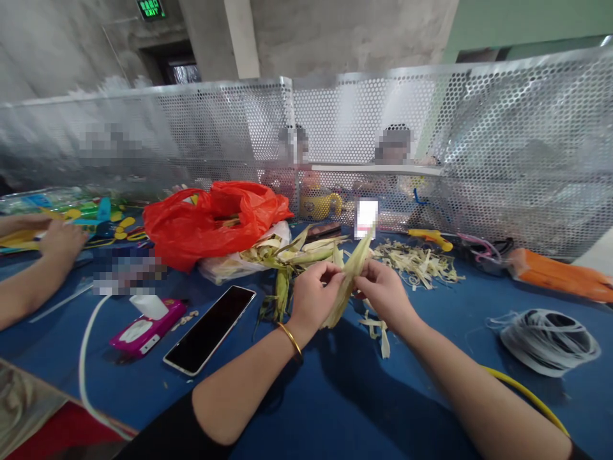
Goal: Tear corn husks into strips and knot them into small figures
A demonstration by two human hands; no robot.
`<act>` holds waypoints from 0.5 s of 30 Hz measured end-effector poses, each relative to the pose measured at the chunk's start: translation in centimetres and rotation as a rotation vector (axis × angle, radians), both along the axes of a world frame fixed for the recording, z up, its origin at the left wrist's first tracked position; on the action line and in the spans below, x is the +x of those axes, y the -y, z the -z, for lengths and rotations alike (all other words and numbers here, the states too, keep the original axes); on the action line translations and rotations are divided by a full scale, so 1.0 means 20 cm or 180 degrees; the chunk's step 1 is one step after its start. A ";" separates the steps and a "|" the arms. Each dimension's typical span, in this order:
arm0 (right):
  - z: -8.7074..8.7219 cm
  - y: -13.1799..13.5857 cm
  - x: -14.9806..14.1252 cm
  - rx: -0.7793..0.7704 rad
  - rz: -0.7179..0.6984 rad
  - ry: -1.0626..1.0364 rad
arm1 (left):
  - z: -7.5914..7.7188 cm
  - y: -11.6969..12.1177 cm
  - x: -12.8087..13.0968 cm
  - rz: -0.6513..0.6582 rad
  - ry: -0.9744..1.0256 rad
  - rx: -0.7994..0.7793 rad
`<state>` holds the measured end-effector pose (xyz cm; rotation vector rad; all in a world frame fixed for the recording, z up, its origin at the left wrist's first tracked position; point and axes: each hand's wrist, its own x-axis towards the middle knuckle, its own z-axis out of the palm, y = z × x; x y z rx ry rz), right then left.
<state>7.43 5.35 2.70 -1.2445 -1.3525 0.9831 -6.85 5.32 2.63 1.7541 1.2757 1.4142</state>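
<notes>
A long pale-green corn husk (353,271) stands slanted between my two hands, over the blue table. My left hand (313,291) is closed with thumb and fingers on its left side. On the right edge my right hand (383,291) pinches the same husk; its fingertips are partly hidden. Behind my left hand lies a pile of husks (306,254). Torn husk strips (421,265) are heaped beyond my right hand, and a few loose scraps (380,329) lie just below it.
A red plastic bag (211,220) and a black-screened phone (211,329) are left of my hands, with a magenta tissue pack (148,327). On the right are coiled clear cord (548,342) and an orange packet (560,275). A perforated metal screen (364,115) runs behind. Another person's hand (62,243) works far left.
</notes>
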 end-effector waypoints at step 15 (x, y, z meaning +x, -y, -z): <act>-0.09 0.04 -0.02 -0.0508 -0.0272 -0.0888 | -0.01 -0.02 0.01 0.0872 0.2222 -0.1913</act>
